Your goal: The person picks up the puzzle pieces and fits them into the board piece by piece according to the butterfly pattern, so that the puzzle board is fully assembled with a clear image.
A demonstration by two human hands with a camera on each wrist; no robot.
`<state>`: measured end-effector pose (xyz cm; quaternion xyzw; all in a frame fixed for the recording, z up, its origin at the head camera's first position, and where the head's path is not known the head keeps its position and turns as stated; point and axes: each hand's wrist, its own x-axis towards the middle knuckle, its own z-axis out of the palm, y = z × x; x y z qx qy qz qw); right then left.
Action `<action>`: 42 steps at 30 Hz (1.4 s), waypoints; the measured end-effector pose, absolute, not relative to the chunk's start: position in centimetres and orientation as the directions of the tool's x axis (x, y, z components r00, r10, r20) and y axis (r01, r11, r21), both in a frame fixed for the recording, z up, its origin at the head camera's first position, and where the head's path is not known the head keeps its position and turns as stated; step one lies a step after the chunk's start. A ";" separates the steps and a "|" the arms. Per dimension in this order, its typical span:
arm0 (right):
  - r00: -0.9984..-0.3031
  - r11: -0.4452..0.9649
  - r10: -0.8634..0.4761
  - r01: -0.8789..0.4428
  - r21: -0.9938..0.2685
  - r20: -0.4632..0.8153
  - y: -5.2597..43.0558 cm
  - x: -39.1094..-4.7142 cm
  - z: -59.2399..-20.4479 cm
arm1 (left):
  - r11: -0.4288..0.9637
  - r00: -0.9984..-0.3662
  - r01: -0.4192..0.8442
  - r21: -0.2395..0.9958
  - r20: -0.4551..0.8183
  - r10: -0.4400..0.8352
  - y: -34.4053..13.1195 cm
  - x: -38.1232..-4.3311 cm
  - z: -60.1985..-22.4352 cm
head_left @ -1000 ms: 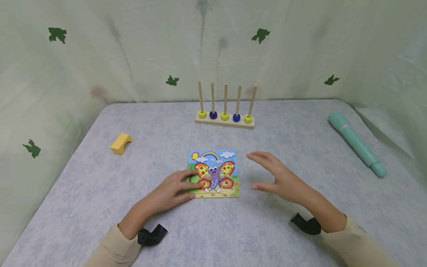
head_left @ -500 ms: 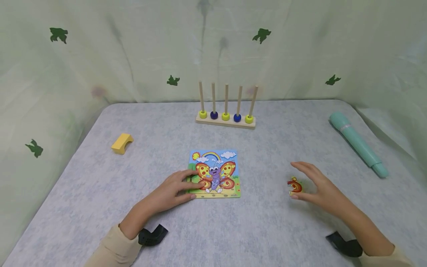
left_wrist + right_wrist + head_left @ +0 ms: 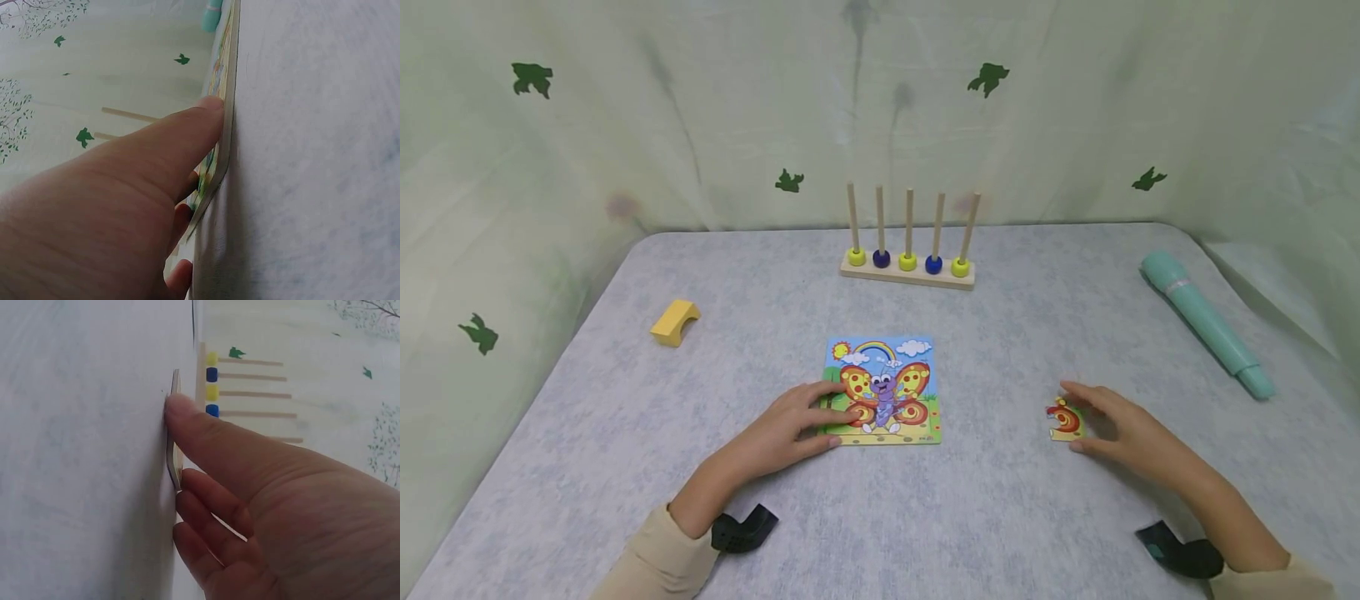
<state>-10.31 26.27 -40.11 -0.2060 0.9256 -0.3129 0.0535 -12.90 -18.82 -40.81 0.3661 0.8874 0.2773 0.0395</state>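
Observation:
A square butterfly jigsaw puzzle [image 3: 883, 387] lies flat in the middle of the table in the head view. My left hand [image 3: 782, 429] rests on its left side, fingers extended over the picture and thumb along the near edge; the left wrist view shows the thumb [image 3: 200, 119] against the board's edge. To the right, a small puzzle piece [image 3: 1066, 422] with a red and orange swirl lies on the table. My right hand [image 3: 1123, 429] holds it between the thumb at its near edge and the fingers at its far edge. The right wrist view shows the piece [image 3: 177, 453] edge-on.
Behind the puzzle stands a wooden peg rack [image 3: 906, 271] with upright pegs and yellow and blue beads. A yellow arch block [image 3: 675, 323] lies at left, and a teal cylindrical wand-like object [image 3: 1206, 325] at right. Printed cloth [image 3: 700, 125] hangs behind the table.
My right hand has moved right, away from the puzzle to the small piece, and its thumb and fingers have drawn closer together around it. The left hand has stayed in place.

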 end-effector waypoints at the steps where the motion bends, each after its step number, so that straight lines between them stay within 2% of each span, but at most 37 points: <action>1: -0.910 0.727 -0.413 -0.351 -0.590 0.031 26.2 -10.3 -40.1 | 0.579 -0.730 0.626 0.522 0.131 0.671 -18.8 -12.9 -40.8; 6: -0.914 0.763 -0.403 -0.363 -0.535 0.045 26.0 -10.4 -40.0 | 0.581 -0.730 0.625 0.521 0.127 0.672 -18.8 -12.9 -40.8; 15: -0.936 0.801 -0.351 -0.313 -0.510 0.025 25.3 -10.1 -39.9 | 0.568 -0.722 0.637 0.522 0.145 0.677 -18.9 -13.1 -41.0; 21: -0.924 0.788 -0.342 -0.380 -0.484 0.170 24.4 -9.9 -39.1 | 0.559 -0.717 0.649 0.516 0.167 0.677 -19.0 -13.1 -41.2; 27: -0.860 0.738 -0.394 -0.506 -0.447 0.323 22.2 -9.9 -37.7 | 0.570 -0.726 0.633 0.523 0.145 0.673 -18.9 -13.0 -41.1; 32: -0.811 0.665 -0.437 -0.582 -0.468 0.389 19.4 -10.3 -37.0 | 0.575 -0.730 0.627 0.526 0.139 0.669 -18.9 -12.9 -41.0; 36: -0.798 0.619 -0.466 -0.602 -0.504 0.381 16.7 -10.8 -36.7 | 0.574 -0.729 0.627 0.527 0.138 0.670 -18.9 -13.0 -41.0; 42: -0.823 0.616 -0.501 -0.556 -0.558 0.268 13.4 -11.6 -37.4 | 0.568 -0.725 0.629 0.531 0.137 0.675 -18.9 -13.0 -40.9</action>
